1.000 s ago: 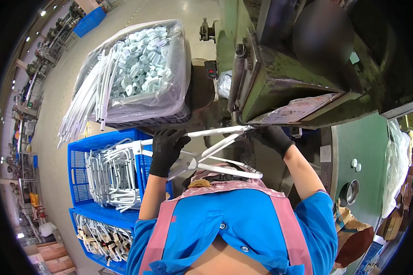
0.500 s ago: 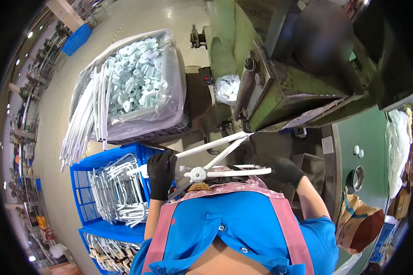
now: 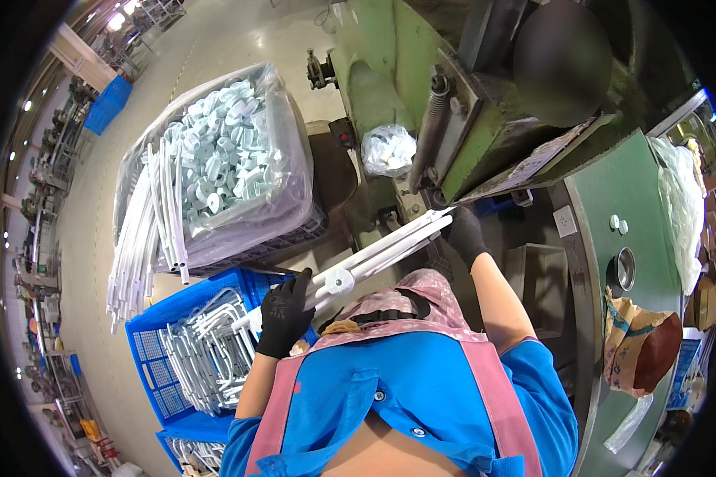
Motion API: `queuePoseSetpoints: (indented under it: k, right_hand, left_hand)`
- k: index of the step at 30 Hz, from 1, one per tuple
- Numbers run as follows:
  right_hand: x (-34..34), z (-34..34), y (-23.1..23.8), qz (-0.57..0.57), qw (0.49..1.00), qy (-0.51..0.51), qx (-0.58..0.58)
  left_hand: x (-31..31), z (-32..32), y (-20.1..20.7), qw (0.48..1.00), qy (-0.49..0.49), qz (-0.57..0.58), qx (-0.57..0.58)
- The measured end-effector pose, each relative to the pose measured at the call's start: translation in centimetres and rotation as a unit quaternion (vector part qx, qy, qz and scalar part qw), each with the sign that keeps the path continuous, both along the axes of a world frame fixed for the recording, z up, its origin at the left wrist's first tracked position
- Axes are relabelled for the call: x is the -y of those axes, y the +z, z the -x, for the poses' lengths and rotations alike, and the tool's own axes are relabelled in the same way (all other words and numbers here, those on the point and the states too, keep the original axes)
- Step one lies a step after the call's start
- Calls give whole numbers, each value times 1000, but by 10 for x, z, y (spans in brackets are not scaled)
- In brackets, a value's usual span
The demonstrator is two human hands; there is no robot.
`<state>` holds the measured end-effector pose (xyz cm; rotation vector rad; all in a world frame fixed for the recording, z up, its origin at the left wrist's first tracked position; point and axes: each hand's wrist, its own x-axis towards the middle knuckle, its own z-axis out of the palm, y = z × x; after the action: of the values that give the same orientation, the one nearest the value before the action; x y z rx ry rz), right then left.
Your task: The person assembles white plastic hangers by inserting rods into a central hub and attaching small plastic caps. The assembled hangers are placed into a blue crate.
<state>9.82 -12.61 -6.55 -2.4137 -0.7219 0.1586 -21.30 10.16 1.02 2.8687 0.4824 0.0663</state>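
A folding frame of white tubes (image 3: 390, 253) with a round white joint disc (image 3: 340, 281) slants up to the right in front of me. Its tubes lie nearly side by side. My left hand (image 3: 286, 315), in a black glove, is closed around its lower left end. At the upper right end is my right hand (image 3: 466, 235), also black-gloved, closed on the tube ends, with its fingers partly hidden. That end lies close below the green machine (image 3: 493, 155). A blue crate (image 3: 153, 362) of bent white tubes (image 3: 211, 350) stands beside my left hand.
Ahead to the left, a plastic-lined bin (image 3: 282, 195) holds pale plastic parts (image 3: 223, 151) and long white tubes (image 3: 147, 215). A small bag of white parts (image 3: 388, 149) sits by the machine. On the right, a green table (image 3: 640, 183) bears a metal bowl (image 3: 624, 269) and a torn paper bag (image 3: 632, 350).
The tubes have swung from spread apart to nearly side by side. My right hand has moved up and away from me with the lower tube. My left hand stays at the left end.
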Motion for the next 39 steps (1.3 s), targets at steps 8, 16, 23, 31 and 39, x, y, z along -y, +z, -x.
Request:
queuePoseSetpoints:
  k: [8,16,23,31,39]
  right_hand:
    - [-1,1,-13,-40,999,-7,-1]
    - [-1,-1,-19,-125,992,16,-12]
    - [7,7,20,-410,874,50,-256]
    - [20,104,45,-187,918,263,-231]
    - [205,-78,17,-105,985,48,-125]
  left_hand:
    - [1,1,9,1000,-6,3,6]
    - [5,0,16,1000,5,11,-8]
    - [9,7,34,999,4,13,40]
    - [75,-50,-1,976,3,131,174]
    - [33,-19,-8,692,223,503,467]
